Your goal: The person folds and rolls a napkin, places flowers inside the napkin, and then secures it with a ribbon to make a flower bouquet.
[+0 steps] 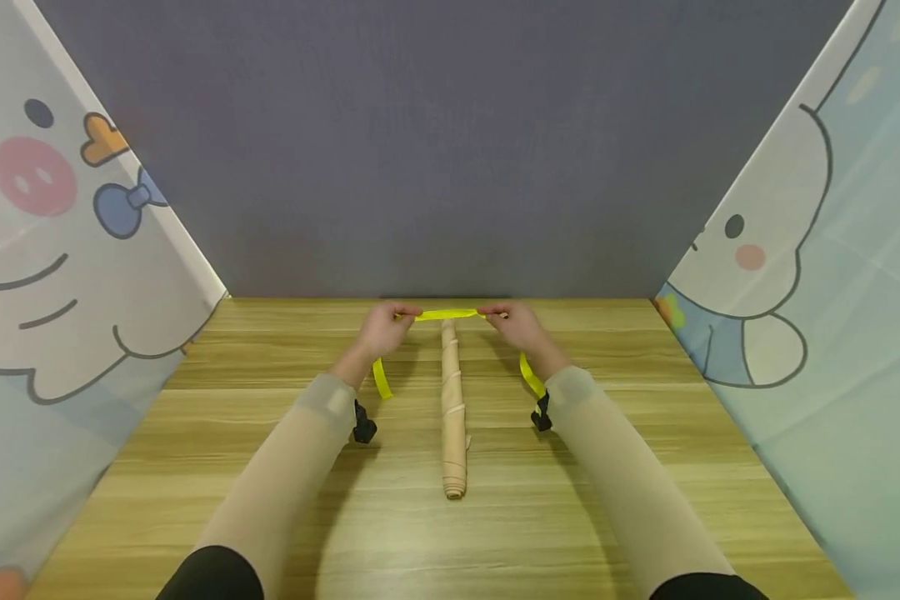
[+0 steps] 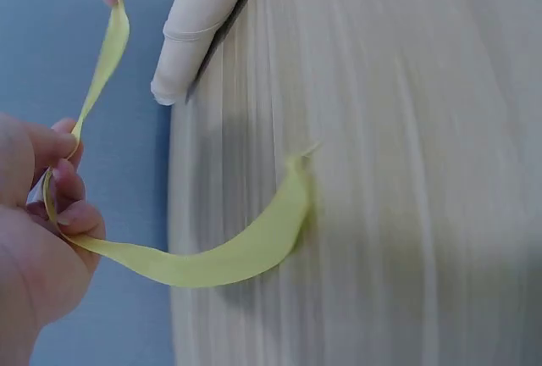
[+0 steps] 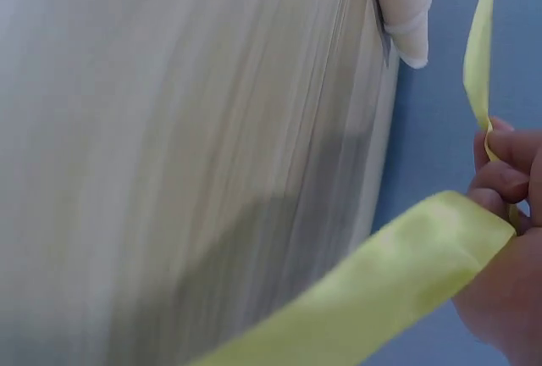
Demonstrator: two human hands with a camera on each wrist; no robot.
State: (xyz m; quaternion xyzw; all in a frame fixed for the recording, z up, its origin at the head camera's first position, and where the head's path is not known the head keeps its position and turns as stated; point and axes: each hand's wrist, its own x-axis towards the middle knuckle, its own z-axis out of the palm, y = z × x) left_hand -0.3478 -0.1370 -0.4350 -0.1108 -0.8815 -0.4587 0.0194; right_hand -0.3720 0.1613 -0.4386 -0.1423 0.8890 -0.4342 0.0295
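A yellow ribbon (image 1: 446,314) is stretched between both hands near the table's far edge. My left hand (image 1: 386,328) pinches it between thumb and fingers, and a loose tail of the ribbon (image 2: 212,266) curves down below that hand. On the other side my right hand (image 1: 516,325) pinches the ribbon too, its own wide tail (image 3: 381,285) hanging from the palm. Between the forearms a rolled tan bundle (image 1: 453,417), wound in a spiral, lies lengthwise on the table. Its far end is right under the taut span in the head view.
The wood-grain table (image 1: 232,467) ends at a dark grey wall (image 1: 450,150). Curtains with cartoon animals flank it, one at left (image 1: 60,275) and one at right (image 1: 817,275). A black wrist-worn device (image 1: 363,425) shows beside the left sleeve, another (image 1: 542,414) beside the right.
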